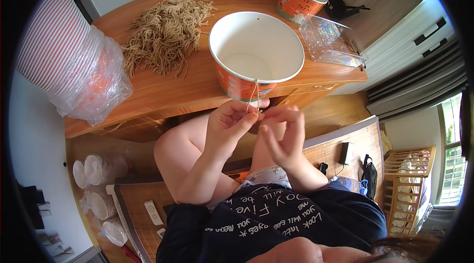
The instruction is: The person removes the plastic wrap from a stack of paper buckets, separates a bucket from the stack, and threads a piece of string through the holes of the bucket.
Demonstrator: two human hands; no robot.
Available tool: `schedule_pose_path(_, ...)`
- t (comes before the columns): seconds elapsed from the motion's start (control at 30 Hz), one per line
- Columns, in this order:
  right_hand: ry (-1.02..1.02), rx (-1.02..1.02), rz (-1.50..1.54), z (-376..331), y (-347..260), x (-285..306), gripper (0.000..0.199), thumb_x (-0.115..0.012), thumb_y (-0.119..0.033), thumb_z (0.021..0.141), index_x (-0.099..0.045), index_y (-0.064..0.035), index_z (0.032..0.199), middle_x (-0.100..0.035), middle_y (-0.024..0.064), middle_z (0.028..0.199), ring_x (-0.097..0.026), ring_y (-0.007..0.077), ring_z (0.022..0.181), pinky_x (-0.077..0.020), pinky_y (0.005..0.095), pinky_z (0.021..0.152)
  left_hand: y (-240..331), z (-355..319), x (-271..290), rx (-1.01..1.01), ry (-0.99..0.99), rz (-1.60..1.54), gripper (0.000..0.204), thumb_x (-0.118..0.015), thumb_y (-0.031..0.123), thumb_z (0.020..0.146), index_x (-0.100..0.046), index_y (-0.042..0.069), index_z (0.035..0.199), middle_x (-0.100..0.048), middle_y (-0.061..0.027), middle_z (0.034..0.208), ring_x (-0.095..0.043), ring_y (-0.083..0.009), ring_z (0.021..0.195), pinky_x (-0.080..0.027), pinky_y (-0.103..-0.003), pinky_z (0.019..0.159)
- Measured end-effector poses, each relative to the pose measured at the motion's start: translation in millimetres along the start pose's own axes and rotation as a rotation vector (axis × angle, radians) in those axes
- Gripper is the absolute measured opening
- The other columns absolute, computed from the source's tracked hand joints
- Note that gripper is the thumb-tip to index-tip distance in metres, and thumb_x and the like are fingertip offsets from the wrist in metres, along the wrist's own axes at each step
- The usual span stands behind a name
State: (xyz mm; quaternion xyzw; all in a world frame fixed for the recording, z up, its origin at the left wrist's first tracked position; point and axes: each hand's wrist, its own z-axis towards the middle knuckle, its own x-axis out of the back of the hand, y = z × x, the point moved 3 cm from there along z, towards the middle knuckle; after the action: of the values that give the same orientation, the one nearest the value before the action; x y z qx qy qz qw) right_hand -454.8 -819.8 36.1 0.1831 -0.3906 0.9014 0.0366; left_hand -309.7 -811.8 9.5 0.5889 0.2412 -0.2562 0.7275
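Note:
A paper bucket [228, 82], white inside and orange patterned outside, stands at the front edge of the wooden cabinet top. A thin beige string [253, 94] hangs as a loop from its near rim, and a small hole shows in the far rim. My left hand [231, 123] pinches the string's lower part between thumb and fingers. Beside it, my right hand [284, 137] has its fingers curled in, with the fingertips meeting the string's end. The exact grip there is partly hidden. Left of the bucket lies a tangled heap of beige strings [170, 31].
A tall stack of nested buckets [54, 40] in clear plastic wrap leans at the left. Another orange bucket [291, 8] and a clear plastic box [328, 40] sit at the back right. Wrapped white tubs [101, 206] stand on the floor; the cabinet's edge [187, 106] is before my knees.

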Motion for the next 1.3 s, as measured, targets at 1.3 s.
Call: schedule_pose_path(1.3, 0.075, 0.304, 0.002, 27.4, -9.8, -3.6, 0.041, -0.074, 0.009, 0.072, -0.047, -0.0071, 0.099, -0.072, 0.0075, 0.092, -0.053, 0.0162, 0.085, -0.0437, 0.0277, 0.069, 13.9, -6.8, -1.7, -0.466, 0.031, 0.382, 0.011, -0.064, -0.007, 0.089, -0.061, -0.004, 0.099, -0.061, -0.0109, 0.103, -0.064, -0.0141, 0.082, -0.055, -0.024, 0.070)
